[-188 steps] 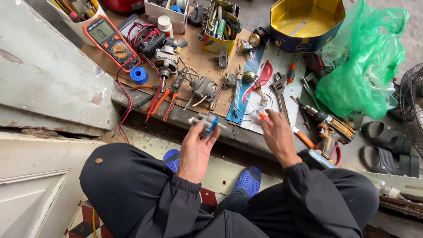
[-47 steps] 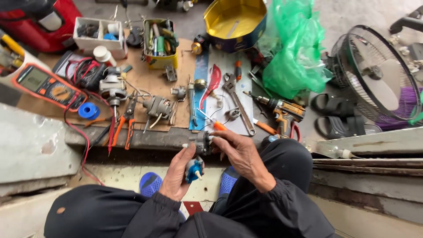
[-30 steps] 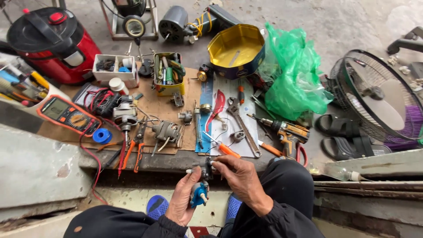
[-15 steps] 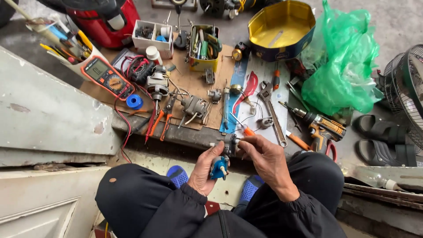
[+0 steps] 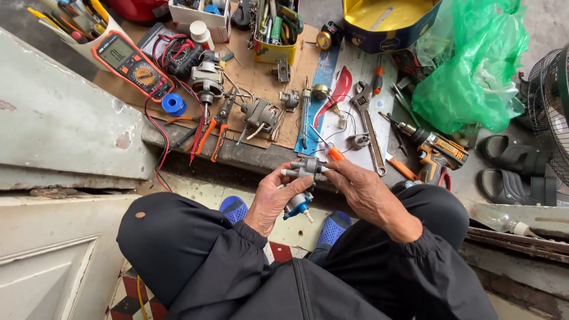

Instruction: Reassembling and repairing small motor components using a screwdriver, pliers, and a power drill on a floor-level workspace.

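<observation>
Motor part at frame centre: our left hand grips it. Right hand pinches an orange-handled screwdriver against it; assembly looks unfinished.

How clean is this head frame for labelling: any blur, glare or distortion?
Head view: even, soft daylight with no hard shadows; the left hand and right hand on the small grey part are sharp; slight sheen on the green plastic bag; wide-angle bending at the edges.
</observation>
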